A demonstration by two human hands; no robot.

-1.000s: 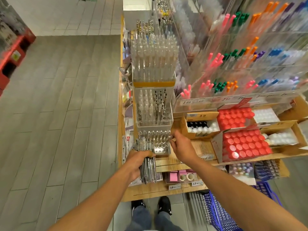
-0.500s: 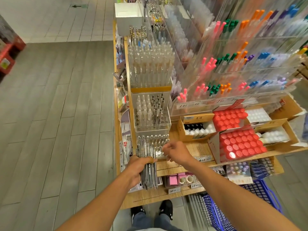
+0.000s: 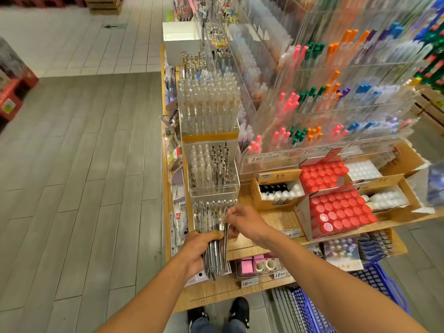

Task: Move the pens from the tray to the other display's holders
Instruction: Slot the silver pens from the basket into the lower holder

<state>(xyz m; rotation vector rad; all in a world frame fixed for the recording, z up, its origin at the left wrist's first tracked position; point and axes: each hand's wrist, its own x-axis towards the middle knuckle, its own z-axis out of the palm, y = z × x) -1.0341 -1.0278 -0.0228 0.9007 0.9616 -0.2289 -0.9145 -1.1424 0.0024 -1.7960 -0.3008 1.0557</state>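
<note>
Standing in a shop, a person looks down at a wooden shelf [image 3: 276, 219] full of things to write with. A grey plank floor [image 3: 84, 176] lies to the left, with pale tiles farther away. A blue basket [image 3: 374, 280] sits low on the right, near the person's black shoes [image 3: 217, 313].

On the far right of the shelf stands a tall clear rack [image 3: 336, 104] with pink, green, orange and blue pens. Near it are cardboard boxes of red caps [image 3: 336, 210] and white caps [image 3: 386, 199]. Small price tags [image 3: 249, 282] stick to the near edge.

A clear stepped holder [image 3: 212, 150] stands at the left end of the shelf. Its far steps are full of clear and dark pens standing up.

The left hand [image 3: 199, 251] is clenched around a thick bunch of pens [image 3: 215, 258]. They are thin, see-through and silvery, and they point down and up out of the fist. The bunch is right in front of the nearest step of the holder. The right hand [image 3: 245, 221] is just beside the bunch, touching its top. Its fingers are curled and seem to pinch a pen there, but blur makes it hard to be sure.
</note>
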